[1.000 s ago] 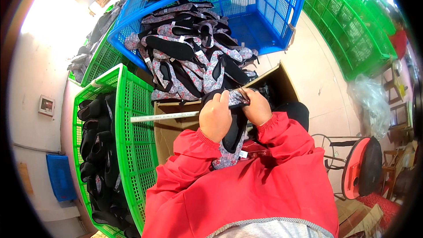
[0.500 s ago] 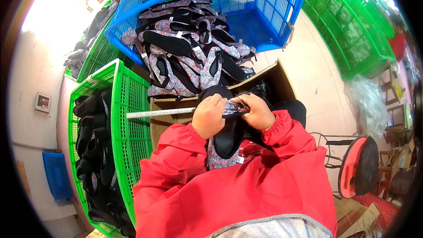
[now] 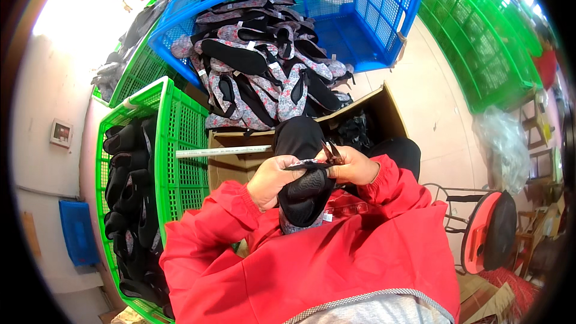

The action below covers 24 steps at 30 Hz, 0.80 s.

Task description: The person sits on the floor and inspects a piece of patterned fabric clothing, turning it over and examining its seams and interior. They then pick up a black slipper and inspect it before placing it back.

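Note:
A floral cloth shoe point(image 3: 305, 195) with a black inside lies in front of my body, its opening toward me. My left hand point(image 3: 271, 181) pinches the shoe's upper edge on the left, thumb on top. My right hand point(image 3: 355, 167) is closed at the right end of that edge. Dark pointed metal thread snips point(image 3: 333, 155) stick up from its fingers, their blades pointing away from me. The right fingertips seem to touch the shoe's edge too; part of the grip is hidden.
Beyond my hands stands an open cardboard box point(image 3: 387, 108) with black plastic inside. A pale rod point(image 3: 222, 152) lies across it. Behind is a blue crate point(image 3: 354, 30) piled with floral shoes point(image 3: 240, 84). A green crate point(image 3: 183, 162) of black shoes stands left; a round stool point(image 3: 489, 231) right.
My hands have drawn nearer to me and apart, spreading the shoe's opening. The snips now show in my right hand. The left hand has moved down and left.

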Motion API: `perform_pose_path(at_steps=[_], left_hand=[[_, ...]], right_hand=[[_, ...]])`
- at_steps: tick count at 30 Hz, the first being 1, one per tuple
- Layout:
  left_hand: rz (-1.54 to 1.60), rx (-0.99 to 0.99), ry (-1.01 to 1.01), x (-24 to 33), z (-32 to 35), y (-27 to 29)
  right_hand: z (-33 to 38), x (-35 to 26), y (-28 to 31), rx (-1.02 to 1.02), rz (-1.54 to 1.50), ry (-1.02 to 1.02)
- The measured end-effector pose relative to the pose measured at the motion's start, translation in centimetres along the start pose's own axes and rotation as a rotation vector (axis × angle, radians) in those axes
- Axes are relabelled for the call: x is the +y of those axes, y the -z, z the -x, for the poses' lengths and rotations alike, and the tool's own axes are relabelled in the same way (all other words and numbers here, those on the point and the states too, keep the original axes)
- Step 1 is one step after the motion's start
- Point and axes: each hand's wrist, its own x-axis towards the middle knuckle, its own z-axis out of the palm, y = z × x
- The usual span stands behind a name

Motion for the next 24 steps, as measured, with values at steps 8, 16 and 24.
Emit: perform_pose_path(at_steps=[8, 16, 24], left_hand=[[0.447, -0.210, 0.007, -1.1, 0.6, -1.8], [0.787, -0.509, 0.120, -4.6, -1.3, -3.3], [0.548, -0.247, -0.234, -4.2, -0.9, -7.1]], right_hand=[[-2.5, 4.3, -0.8, 0.238, -0.018, 0.314], [-3.9, 9.5, 2.0, 0.015, 0.463, 0.468], [-4.1, 12.7, -0.6, 0.373, -0.049, 0.418]])
